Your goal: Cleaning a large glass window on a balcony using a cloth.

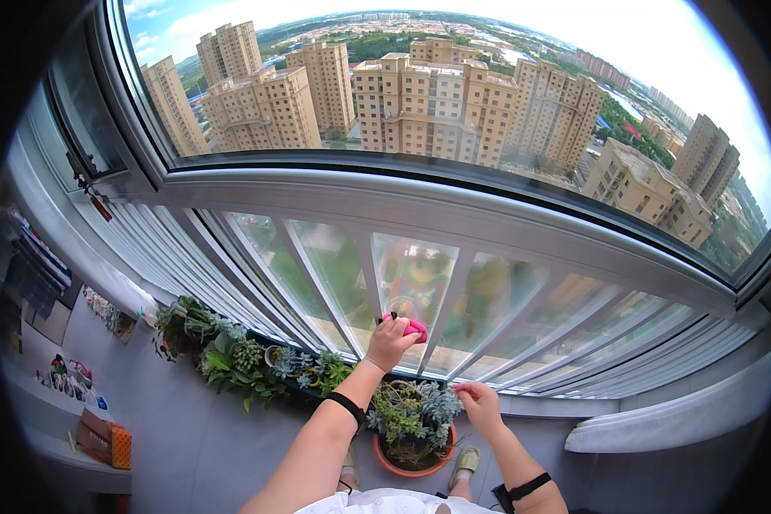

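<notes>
My left hand (389, 340) grips a bright pink cloth (415, 329) at a lower window pane (417, 266), between two upright metal bars. Part of the cloth is hidden under my fingers, and a small dark thing shows beside them. My right hand (480, 406) hangs lower, beside the blue-grey succulents (442, 411) in a round terracotta-coloured pot (413, 472). Its fingers are loosely bent near the leaves; whether they touch or pinch anything, I cannot tell. The pot stands on the floor before my feet.
More succulents and leafy plants (247, 363) stand along the window's base to the left. A thick window rail (424, 196) crosses above the bars. White curtains (674, 408) hang at the right. On the left, a brown and orange bag (105, 438) rests on a low shelf.
</notes>
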`<act>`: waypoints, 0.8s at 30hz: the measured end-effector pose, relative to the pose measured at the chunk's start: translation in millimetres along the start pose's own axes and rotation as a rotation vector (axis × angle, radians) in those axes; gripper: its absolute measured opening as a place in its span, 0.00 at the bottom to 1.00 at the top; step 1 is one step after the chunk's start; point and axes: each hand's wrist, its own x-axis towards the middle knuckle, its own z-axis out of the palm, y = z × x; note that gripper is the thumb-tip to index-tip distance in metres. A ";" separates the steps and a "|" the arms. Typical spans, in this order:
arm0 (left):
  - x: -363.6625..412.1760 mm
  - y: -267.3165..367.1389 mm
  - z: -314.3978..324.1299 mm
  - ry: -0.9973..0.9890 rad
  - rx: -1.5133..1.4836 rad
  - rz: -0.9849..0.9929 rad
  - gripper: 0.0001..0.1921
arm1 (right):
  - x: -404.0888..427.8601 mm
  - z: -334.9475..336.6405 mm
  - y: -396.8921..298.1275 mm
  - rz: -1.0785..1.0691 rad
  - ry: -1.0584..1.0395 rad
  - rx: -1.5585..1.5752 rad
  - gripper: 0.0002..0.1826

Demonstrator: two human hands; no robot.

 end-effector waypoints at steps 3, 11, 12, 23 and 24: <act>78.1 -2.6 -61.0 0.351 0.188 0.075 0.09 | 14.0 2.7 -13.3 -0.097 -0.009 -0.019 0.07; 118.9 -22.9 -94.4 0.591 0.436 0.075 0.12 | 9.6 16.2 -48.0 -0.240 -0.024 -0.056 0.07; 104.2 -23.4 -79.3 0.596 0.428 0.104 0.11 | 4.8 14.3 -35.8 -0.200 -0.034 -0.077 0.07; -87.0 -15.0 67.5 -0.329 0.142 -0.050 0.07 | -26.2 22.7 67.4 0.154 -0.079 -0.093 0.07; -82.0 -6.2 68.3 -0.286 -0.085 -0.319 0.09 | -23.6 27.1 65.6 0.165 -0.076 -0.034 0.08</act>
